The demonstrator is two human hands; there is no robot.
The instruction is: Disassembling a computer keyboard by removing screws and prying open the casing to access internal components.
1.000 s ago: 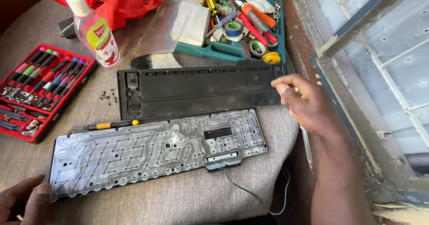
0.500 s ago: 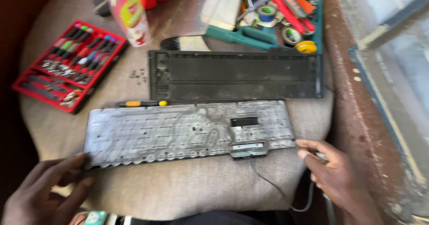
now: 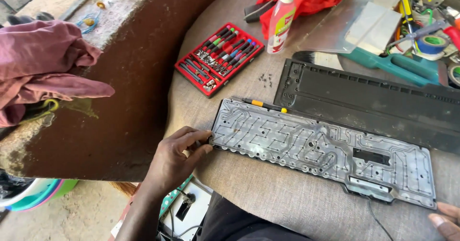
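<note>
Bright, even daylight, soft shadows, sharp focus, slight wide-angle stretch at the edges.

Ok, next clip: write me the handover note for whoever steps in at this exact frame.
Left hand: fingers on the left end of the opened keyboard half, no closed grip.
Right hand: only fingertips in view, at its right corner.
Keyboard half lies membrane side up on the round table; black cover lies behind it, a small screwdriver between them, red bit set and loose screws beyond.
Done: case split, screws out.
Left: the membrane is not lifted.
</note>
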